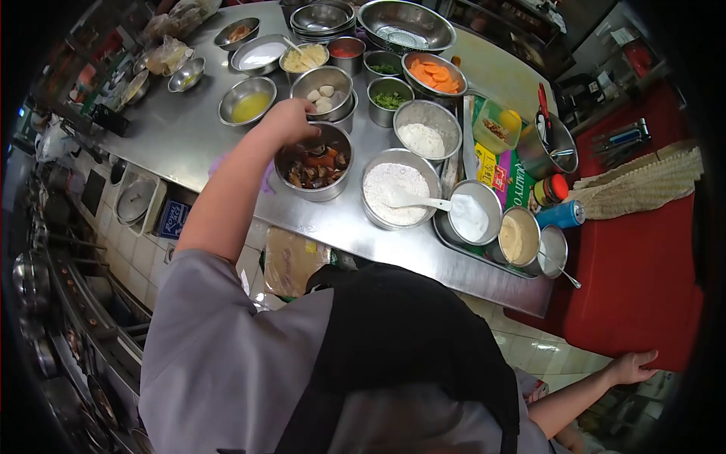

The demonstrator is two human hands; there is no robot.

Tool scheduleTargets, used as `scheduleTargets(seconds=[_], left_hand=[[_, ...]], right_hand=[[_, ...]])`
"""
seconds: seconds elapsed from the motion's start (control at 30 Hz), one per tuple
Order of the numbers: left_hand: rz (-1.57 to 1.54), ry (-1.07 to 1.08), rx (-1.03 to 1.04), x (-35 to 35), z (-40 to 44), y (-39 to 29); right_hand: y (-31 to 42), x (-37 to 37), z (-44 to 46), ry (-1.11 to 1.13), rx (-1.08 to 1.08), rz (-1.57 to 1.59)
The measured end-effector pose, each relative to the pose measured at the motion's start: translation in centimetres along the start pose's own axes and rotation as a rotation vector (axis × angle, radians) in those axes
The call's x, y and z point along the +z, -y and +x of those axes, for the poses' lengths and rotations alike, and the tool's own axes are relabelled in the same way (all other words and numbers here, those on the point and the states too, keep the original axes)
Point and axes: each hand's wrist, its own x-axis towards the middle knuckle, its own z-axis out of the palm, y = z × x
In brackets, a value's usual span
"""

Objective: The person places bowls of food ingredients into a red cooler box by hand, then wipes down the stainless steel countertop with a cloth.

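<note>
While the left hand (296, 122) bends its fingers at the left near rim of a steel bowl (335, 76) with pale balls (325, 91) (whether it grips anything, I cannot tell), the right hand (631, 369) is open, thumb apart from the fingers, at the near edge of a red surface (628, 287). Just nearer than the steel bowl stands a pot (321, 194) of dark brown pieces. Right of that are two bowls of white powder, the nearer one holding a white spoon (416, 202); farther off lie orange slices (435, 77).
</note>
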Motion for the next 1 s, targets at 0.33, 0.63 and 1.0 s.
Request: scheduleTargets(seconds=[0.33, 0.63, 1.0], left_hand=[[0.002, -0.051, 0.032, -0.1, -1.5, -0.8], [-0.135, -0.080, 0.049, -1.5, -4.1, -2.2], [-0.178, -0.070, -0.010, -3.8, -7.9, -0.9]], right_hand=[[-0.9, -0.3, -0.3, -0.013, 0.044, -0.026], [-4.1, -1.3, 0.5, 0.052, -0.034, -0.115], [13.2, -1.9, -1.8, 0.158, -0.282, 0.249]])
